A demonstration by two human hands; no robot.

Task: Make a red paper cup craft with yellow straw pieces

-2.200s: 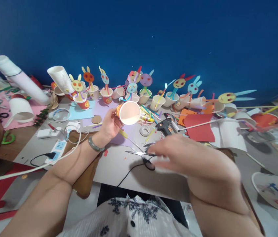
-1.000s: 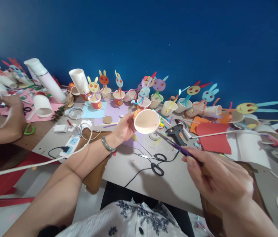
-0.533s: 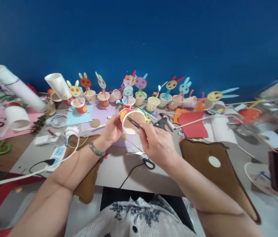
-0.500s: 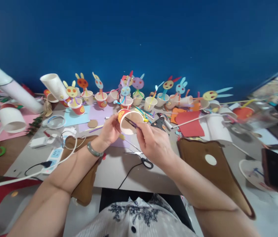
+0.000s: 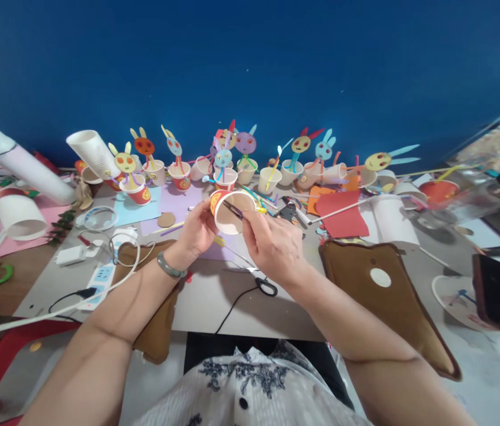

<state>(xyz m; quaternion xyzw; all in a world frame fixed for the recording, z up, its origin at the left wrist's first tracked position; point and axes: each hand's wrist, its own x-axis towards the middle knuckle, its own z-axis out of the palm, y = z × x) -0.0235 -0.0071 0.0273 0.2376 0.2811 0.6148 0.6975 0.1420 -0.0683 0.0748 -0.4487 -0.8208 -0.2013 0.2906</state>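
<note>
Blue wall [image 5: 250, 71] backs a cluttered table [image 5: 207, 310] where a person's left hand [image 5: 197, 232] grips a paper cup [image 5: 217, 203] by its side, tilted, mouth toward the person. Fingers of the right hand [image 5: 276, 241] pinch a slim dark tool [image 5: 232, 209], its end at the cup's open mouth. Scissors [image 5: 267, 287] lie below; beyond stand paper rabbits [image 5: 223, 157], with red paper [image 5: 345, 217] to the right.

Inside the paper cup [image 5: 228, 220], a dark tool [image 5: 233, 209] is partly hidden by the right hand [image 5: 275, 244]; rightward, a glue gun [image 5: 289, 212] too.
</note>
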